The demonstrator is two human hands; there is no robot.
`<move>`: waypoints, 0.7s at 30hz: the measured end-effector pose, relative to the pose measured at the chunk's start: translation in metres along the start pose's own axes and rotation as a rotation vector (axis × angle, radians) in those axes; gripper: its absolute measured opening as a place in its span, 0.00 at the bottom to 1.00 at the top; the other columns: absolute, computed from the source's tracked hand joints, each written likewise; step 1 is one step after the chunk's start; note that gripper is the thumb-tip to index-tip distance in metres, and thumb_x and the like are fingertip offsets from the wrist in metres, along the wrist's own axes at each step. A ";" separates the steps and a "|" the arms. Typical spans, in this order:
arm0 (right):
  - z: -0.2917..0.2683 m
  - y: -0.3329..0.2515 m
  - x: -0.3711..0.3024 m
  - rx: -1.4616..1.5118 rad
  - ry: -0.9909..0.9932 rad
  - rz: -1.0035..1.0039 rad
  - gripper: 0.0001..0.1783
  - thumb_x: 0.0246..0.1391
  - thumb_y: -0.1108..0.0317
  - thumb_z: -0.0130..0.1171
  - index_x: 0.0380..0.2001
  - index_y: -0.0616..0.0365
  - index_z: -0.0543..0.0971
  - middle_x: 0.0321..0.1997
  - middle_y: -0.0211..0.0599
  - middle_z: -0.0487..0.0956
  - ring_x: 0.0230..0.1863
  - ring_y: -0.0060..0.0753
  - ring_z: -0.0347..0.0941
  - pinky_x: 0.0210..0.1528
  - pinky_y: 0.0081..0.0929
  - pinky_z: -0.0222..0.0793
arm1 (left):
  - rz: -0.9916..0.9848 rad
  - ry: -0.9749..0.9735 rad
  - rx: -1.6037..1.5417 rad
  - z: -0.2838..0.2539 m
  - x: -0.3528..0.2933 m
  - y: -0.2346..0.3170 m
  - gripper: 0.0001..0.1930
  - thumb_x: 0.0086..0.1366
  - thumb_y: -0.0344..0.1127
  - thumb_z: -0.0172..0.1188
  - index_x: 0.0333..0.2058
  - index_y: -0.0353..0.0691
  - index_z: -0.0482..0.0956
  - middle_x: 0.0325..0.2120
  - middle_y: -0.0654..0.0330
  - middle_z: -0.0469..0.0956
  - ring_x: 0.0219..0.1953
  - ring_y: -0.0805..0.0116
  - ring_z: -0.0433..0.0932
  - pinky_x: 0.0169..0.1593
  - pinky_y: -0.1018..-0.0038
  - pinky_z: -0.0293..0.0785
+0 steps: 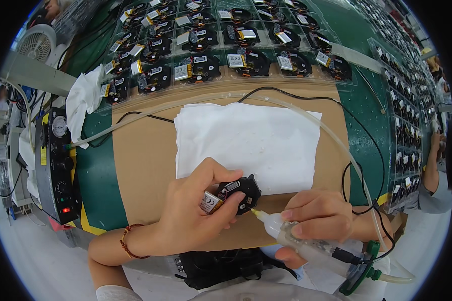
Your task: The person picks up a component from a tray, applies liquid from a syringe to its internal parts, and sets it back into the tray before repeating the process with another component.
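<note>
Between the thumb and fingers of my left hand point(198, 203) is a round black electronic module point(248, 189). A silver battery pouch point(211, 201) hangs off its left side, partly covered by my fingers. My right hand point(319, 218) grips a white glue-dispensing syringe point(276, 226), its yellow nozzle pointing up and left. The nozzle's tip is at the module's lower edge; whether it touches is too small to tell. A black cable and a clear hose run from the syringe's rear. Both hands are over the near edge of a folded white cloth point(246, 140).
Brown cardboard point(140, 165) lies under the cloth on a green mat. Beyond it, clear trays point(221, 80) hold several similar modules with batteries. A black dispenser controller point(58, 165) with a gauge stands left; its clear hose point(331, 133) arches across. Another person's arm point(431, 168) is at far right.
</note>
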State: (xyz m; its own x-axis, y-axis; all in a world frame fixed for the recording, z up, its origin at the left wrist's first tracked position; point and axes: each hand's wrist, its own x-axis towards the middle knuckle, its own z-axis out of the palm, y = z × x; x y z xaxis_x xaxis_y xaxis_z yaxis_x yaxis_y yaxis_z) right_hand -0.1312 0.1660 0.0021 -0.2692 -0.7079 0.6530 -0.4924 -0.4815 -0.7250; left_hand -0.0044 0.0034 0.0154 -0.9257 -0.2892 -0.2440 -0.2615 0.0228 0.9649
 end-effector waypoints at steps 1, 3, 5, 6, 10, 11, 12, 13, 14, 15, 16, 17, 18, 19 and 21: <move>0.001 0.001 0.000 0.006 0.003 -0.004 0.23 0.33 0.69 0.70 0.33 0.62 0.70 0.25 0.40 0.71 0.14 0.31 0.68 0.15 0.21 0.68 | -0.004 0.006 0.000 0.000 0.000 0.000 0.11 0.57 0.22 0.57 0.38 0.34 0.68 0.17 0.64 0.75 0.17 0.81 0.74 0.20 0.83 0.69; 0.002 0.002 0.000 0.010 0.005 -0.008 0.23 0.33 0.69 0.70 0.33 0.62 0.70 0.26 0.41 0.71 0.14 0.31 0.68 0.15 0.21 0.68 | -0.010 0.007 0.000 0.000 0.000 0.000 0.11 0.56 0.22 0.57 0.38 0.34 0.68 0.17 0.63 0.75 0.17 0.81 0.74 0.20 0.83 0.69; 0.002 0.001 0.000 0.005 0.010 -0.016 0.23 0.33 0.69 0.70 0.33 0.63 0.70 0.26 0.41 0.71 0.14 0.31 0.68 0.15 0.21 0.68 | -0.013 0.004 -0.003 0.000 0.000 0.000 0.11 0.56 0.22 0.57 0.38 0.34 0.68 0.17 0.63 0.75 0.17 0.81 0.74 0.20 0.83 0.69; 0.002 0.002 0.000 0.007 0.010 -0.016 0.23 0.33 0.69 0.70 0.33 0.63 0.70 0.26 0.41 0.71 0.14 0.31 0.68 0.15 0.21 0.68 | -0.012 0.006 -0.002 0.000 -0.001 -0.001 0.11 0.56 0.22 0.57 0.38 0.34 0.68 0.17 0.63 0.75 0.17 0.81 0.74 0.20 0.83 0.69; 0.003 0.002 0.001 0.012 0.011 -0.024 0.23 0.33 0.69 0.70 0.33 0.63 0.70 0.25 0.42 0.71 0.14 0.31 0.68 0.15 0.21 0.68 | -0.010 0.001 -0.005 0.000 0.000 -0.001 0.11 0.56 0.22 0.57 0.38 0.34 0.68 0.17 0.63 0.75 0.17 0.80 0.74 0.20 0.83 0.69; 0.002 0.001 0.000 0.013 0.010 -0.031 0.23 0.33 0.69 0.70 0.33 0.63 0.70 0.25 0.42 0.71 0.14 0.31 0.68 0.15 0.21 0.68 | -0.007 -0.002 -0.007 0.001 0.000 -0.001 0.11 0.56 0.22 0.57 0.38 0.34 0.68 0.17 0.63 0.75 0.17 0.80 0.74 0.20 0.83 0.69; 0.001 0.001 0.000 0.014 0.011 -0.031 0.23 0.33 0.69 0.70 0.33 0.63 0.70 0.25 0.42 0.71 0.14 0.31 0.68 0.15 0.21 0.68 | 0.003 -0.001 -0.004 0.001 0.000 -0.002 0.11 0.56 0.22 0.57 0.38 0.34 0.68 0.17 0.63 0.75 0.17 0.80 0.74 0.20 0.83 0.69; 0.001 0.001 0.000 0.013 0.006 -0.028 0.23 0.33 0.69 0.70 0.33 0.63 0.70 0.26 0.42 0.71 0.14 0.31 0.68 0.15 0.21 0.68 | 0.013 -0.001 -0.003 0.001 0.000 -0.002 0.11 0.56 0.22 0.57 0.38 0.34 0.68 0.17 0.63 0.75 0.17 0.80 0.74 0.20 0.83 0.69; 0.000 0.001 0.000 0.012 0.001 -0.026 0.23 0.33 0.69 0.70 0.33 0.63 0.70 0.26 0.42 0.71 0.14 0.31 0.68 0.15 0.21 0.68 | 0.014 -0.003 -0.003 0.001 0.000 -0.002 0.11 0.56 0.22 0.57 0.38 0.34 0.68 0.17 0.63 0.75 0.17 0.80 0.74 0.20 0.83 0.69; 0.001 0.003 0.000 0.022 0.002 -0.028 0.23 0.33 0.69 0.70 0.33 0.63 0.70 0.26 0.42 0.71 0.14 0.31 0.68 0.15 0.21 0.68 | 0.000 0.004 0.004 0.000 0.000 -0.002 0.11 0.56 0.22 0.57 0.39 0.34 0.68 0.17 0.63 0.75 0.17 0.80 0.75 0.20 0.83 0.69; 0.002 0.004 0.000 0.029 0.007 -0.025 0.23 0.33 0.70 0.70 0.33 0.63 0.70 0.26 0.42 0.72 0.13 0.31 0.67 0.15 0.21 0.68 | -0.015 0.012 0.011 -0.002 -0.001 -0.002 0.11 0.56 0.22 0.57 0.39 0.34 0.68 0.18 0.63 0.75 0.17 0.80 0.75 0.20 0.83 0.69; 0.004 0.007 0.000 0.038 0.012 -0.022 0.23 0.33 0.70 0.70 0.33 0.63 0.70 0.26 0.42 0.72 0.13 0.31 0.67 0.15 0.21 0.68 | -0.021 0.020 0.017 -0.003 -0.002 -0.003 0.11 0.56 0.22 0.57 0.39 0.34 0.68 0.18 0.63 0.75 0.17 0.80 0.75 0.20 0.83 0.69; 0.003 0.005 0.000 0.030 0.010 -0.020 0.23 0.33 0.70 0.70 0.33 0.63 0.70 0.26 0.42 0.72 0.13 0.31 0.67 0.15 0.21 0.68 | -0.015 0.013 0.017 -0.002 -0.002 -0.002 0.11 0.56 0.22 0.57 0.39 0.34 0.68 0.18 0.62 0.75 0.17 0.80 0.75 0.20 0.83 0.69; 0.002 0.004 0.001 0.016 0.012 -0.019 0.23 0.33 0.70 0.70 0.33 0.63 0.70 0.26 0.42 0.72 0.13 0.31 0.67 0.15 0.21 0.68 | -0.011 0.008 0.018 -0.001 -0.001 -0.001 0.11 0.56 0.22 0.57 0.39 0.33 0.68 0.18 0.62 0.75 0.18 0.80 0.75 0.20 0.83 0.69; 0.001 0.001 0.001 -0.004 0.014 -0.017 0.23 0.33 0.70 0.70 0.33 0.63 0.70 0.25 0.42 0.72 0.14 0.31 0.67 0.15 0.21 0.69 | 0.006 0.003 0.004 0.000 0.000 -0.002 0.11 0.56 0.22 0.57 0.39 0.34 0.68 0.18 0.62 0.75 0.18 0.80 0.75 0.20 0.83 0.69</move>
State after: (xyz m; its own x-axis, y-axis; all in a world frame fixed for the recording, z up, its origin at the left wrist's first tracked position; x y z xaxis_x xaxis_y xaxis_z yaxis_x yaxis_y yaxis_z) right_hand -0.1317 0.1643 0.0019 -0.2722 -0.6923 0.6683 -0.5003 -0.4914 -0.7129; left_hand -0.0037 0.0032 0.0136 -0.9266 -0.2914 -0.2376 -0.2567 0.0286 0.9661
